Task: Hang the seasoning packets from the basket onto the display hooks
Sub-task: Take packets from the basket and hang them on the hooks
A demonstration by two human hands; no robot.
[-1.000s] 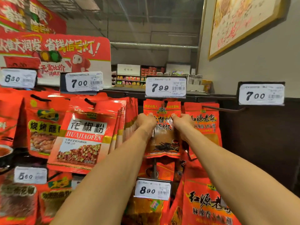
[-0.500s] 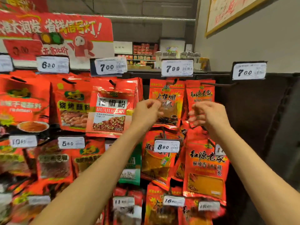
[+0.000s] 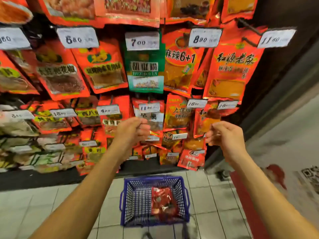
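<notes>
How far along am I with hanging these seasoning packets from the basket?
Many packets already hang on the display hooks, though which ones came from the basket can't be told. Nothing is in hand: the left hand and right hand are empty in front of the rack. Left: at least one red packet lies in the blue basket.
</notes>
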